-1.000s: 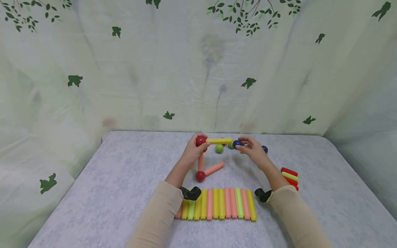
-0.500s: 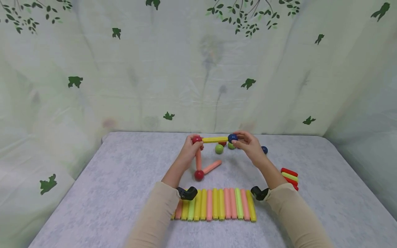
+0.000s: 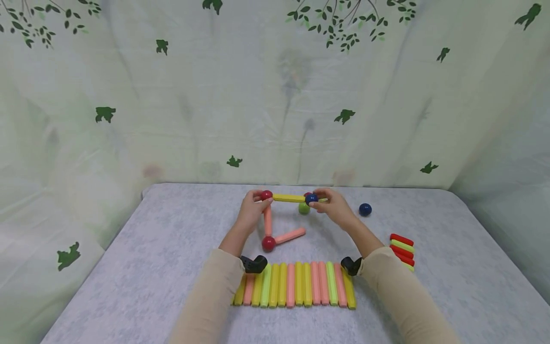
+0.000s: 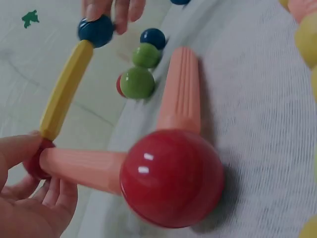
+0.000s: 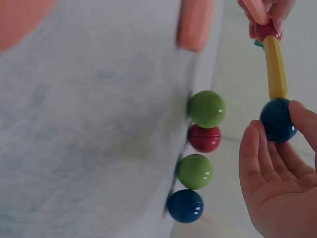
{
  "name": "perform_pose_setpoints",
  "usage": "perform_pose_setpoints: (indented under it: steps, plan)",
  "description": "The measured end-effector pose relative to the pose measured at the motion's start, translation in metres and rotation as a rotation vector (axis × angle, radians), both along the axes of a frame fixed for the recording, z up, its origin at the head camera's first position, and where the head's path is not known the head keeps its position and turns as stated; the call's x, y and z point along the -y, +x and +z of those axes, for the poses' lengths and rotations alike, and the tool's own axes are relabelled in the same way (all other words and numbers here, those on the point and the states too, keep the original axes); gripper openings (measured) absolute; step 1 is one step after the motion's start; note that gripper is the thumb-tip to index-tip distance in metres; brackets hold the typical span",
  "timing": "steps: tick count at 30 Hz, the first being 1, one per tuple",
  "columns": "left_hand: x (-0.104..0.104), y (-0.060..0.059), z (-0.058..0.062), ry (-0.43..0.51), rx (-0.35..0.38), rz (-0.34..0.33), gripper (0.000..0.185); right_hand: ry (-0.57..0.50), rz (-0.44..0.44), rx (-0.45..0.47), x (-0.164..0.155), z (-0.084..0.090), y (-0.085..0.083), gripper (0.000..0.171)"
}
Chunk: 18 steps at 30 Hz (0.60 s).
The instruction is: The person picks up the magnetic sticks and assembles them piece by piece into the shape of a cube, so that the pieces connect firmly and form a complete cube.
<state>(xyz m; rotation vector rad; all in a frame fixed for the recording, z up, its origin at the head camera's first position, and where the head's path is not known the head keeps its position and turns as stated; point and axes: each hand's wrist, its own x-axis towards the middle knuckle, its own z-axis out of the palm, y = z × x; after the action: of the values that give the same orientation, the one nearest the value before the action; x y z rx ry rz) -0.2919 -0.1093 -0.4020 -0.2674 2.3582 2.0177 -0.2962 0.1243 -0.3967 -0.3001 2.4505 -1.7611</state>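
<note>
My left hand (image 3: pixel 250 212) grips the upper red ball (image 3: pixel 266 195), which sits atop an upright pink rod (image 3: pixel 268 220). Below, the lower red ball (image 4: pixel 173 178) rests on the cloth-covered table, with another pink rod (image 3: pixel 290 235) extending right from it. A yellow rod (image 3: pixel 289 198) runs level from the upper red ball to a blue ball (image 5: pixel 278 120). Thumb and fingers of my right hand (image 3: pixel 337 209) pinch that blue ball at the yellow rod's right end. In the right wrist view, ball and rod touch.
Several coloured rods (image 3: pixel 290 286) lie in a row at the front. A stack of red and yellow-green rods (image 3: pixel 402 250) lies to the right. Beyond the hands are green balls (image 5: pixel 207 109), a red ball (image 5: pixel 205 138) and a loose blue ball (image 3: pixel 365 209). Fabric hangs behind the table.
The blue ball has come onto the yellow rod's right end. Both hands have shifted left, and the joined rods and balls have moved left with them.
</note>
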Motion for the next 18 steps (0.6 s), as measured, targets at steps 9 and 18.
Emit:
perform_pose_setpoints:
  steps: [9, 18]
  plan:
    - [0.005, -0.001, -0.013, -0.156, 0.036, -0.213, 0.057, 0.292, 0.008, 0.130, -0.003, -0.008, 0.001, 0.036]
    - [0.008, 0.002, -0.018, -0.378, 0.109, -0.312, 0.059, 0.478, 0.045, 0.182, -0.003, -0.014, -0.005, 0.032]
